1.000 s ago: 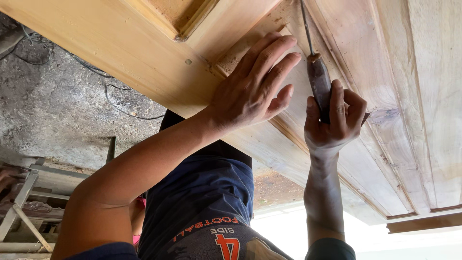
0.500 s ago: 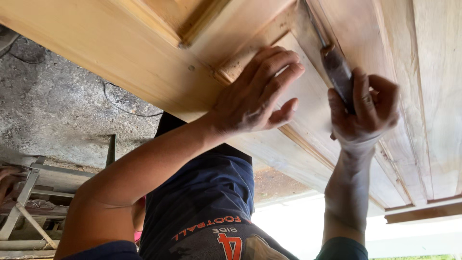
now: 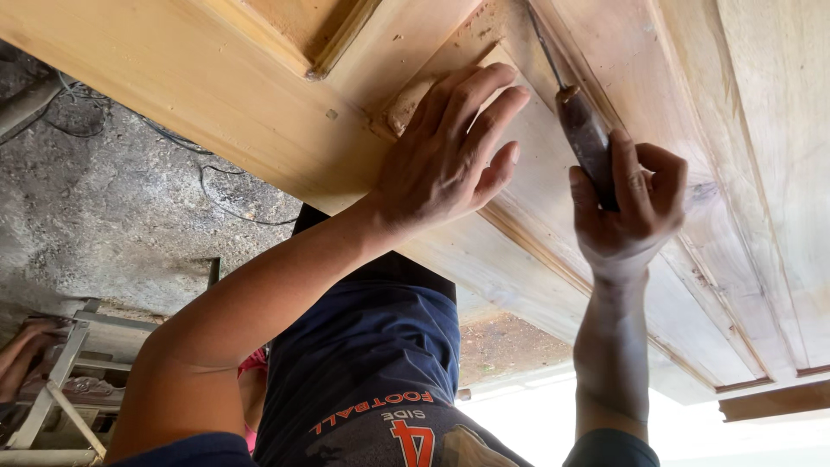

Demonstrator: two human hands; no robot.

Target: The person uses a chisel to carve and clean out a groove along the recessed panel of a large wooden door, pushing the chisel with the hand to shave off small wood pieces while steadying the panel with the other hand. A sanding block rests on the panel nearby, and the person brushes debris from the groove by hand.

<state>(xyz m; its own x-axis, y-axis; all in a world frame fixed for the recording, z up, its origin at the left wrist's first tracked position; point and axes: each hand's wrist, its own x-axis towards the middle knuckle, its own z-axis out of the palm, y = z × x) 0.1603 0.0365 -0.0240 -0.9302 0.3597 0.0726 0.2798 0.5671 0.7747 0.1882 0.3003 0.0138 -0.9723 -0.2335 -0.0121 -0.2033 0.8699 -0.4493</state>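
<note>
wooden panel (image 3: pixel 259 95) close overhead, raised moulding (image 3: pixel 536 251) between both hands, open room below toward concrete floor (image 3: pixel 112 216)

Two hands are up, the left hand (image 3: pixel 445 160) and the right hand (image 3: pixel 629 203), with one chisel (image 3: pixel 581 130), one wooden door (image 3: pixel 259 95) and one metal stand (image 3: pixel 60 380).

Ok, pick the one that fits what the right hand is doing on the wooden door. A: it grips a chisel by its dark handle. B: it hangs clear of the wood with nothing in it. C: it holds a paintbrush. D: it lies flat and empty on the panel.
A: the right hand is closed around the dark handle of a chisel, whose thin blade runs into a groove of the wooden door.
</note>
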